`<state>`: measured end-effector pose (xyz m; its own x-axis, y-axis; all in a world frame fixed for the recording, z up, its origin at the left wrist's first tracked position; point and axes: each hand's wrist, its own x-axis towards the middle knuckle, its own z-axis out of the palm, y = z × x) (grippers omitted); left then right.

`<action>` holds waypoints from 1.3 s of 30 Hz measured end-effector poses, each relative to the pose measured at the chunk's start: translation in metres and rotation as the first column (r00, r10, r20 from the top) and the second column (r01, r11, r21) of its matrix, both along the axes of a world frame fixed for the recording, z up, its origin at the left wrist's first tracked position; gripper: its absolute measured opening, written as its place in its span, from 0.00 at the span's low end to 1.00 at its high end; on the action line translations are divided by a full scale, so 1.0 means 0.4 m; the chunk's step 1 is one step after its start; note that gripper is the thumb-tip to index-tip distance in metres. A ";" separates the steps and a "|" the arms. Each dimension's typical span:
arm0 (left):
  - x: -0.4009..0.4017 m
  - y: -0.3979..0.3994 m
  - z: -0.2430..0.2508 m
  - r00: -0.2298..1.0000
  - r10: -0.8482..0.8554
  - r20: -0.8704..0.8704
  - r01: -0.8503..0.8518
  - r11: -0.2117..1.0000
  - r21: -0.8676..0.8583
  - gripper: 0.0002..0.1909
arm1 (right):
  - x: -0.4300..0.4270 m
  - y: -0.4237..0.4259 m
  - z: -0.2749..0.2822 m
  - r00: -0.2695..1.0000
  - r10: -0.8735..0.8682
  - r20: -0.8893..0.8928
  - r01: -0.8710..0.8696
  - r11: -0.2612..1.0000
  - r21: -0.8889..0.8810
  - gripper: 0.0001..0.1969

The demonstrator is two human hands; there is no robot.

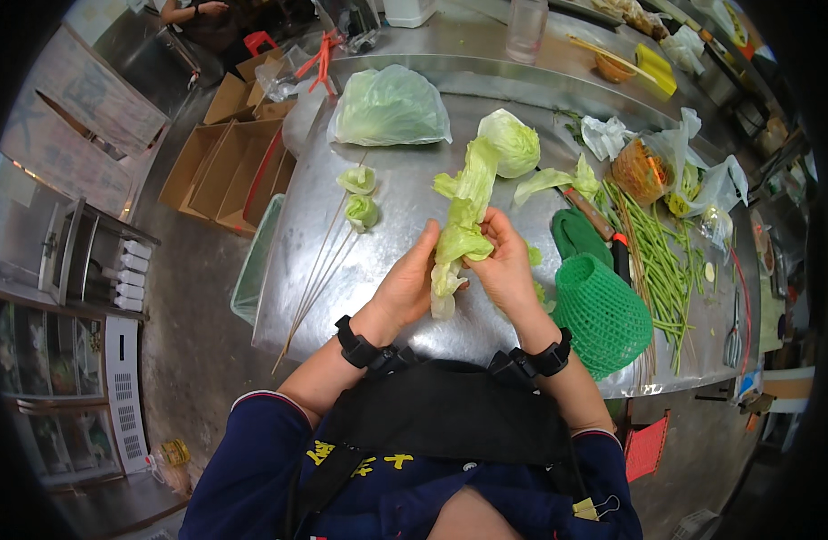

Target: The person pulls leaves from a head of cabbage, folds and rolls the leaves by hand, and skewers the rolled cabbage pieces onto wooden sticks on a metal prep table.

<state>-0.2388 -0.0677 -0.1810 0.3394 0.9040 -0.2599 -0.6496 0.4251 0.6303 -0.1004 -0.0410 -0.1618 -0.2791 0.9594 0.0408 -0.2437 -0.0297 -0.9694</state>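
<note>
Between my hands is a long, crinkled lettuce leaf (462, 226). My left hand (408, 280) holds its near end from the left, thumb pointing up along it. From the right, my right hand (505, 263) pinches the leaf's edge between thumb and fingers. Beyond the leaf sits a head of lettuce (515, 145). To the left, two rolled lettuce pieces (360, 212) lie by thin bamboo skewers (317, 273); whether the skewers pierce them I cannot tell. A loose leaf (542, 183) lies right of the lettuce head. Some green scraps are partly hidden behind my right hand.
Bagged lettuce (392, 108) stands at the table's back. On the right are a green foam net (603, 317), a green cloth (579, 233), a wooden-handled knife (589, 212), long green stalks (660, 270) and scissors (732, 331). Cardboard boxes (228, 169) stand left; another person (201, 20) is far off.
</note>
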 end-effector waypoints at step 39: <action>0.016 0.007 0.029 0.996 0.053 -0.072 -0.042 0.988 0.151 0.20 | 0.015 -0.004 -0.047 0.979 -0.202 -0.030 0.204 0.971 0.121 0.12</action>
<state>-0.2322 -0.0649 -0.1693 0.2798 0.9491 -0.1447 -0.6146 0.2928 0.7325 -0.0942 -0.0427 -0.1807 -0.0774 0.9833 0.1649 -0.2489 0.1411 -0.9582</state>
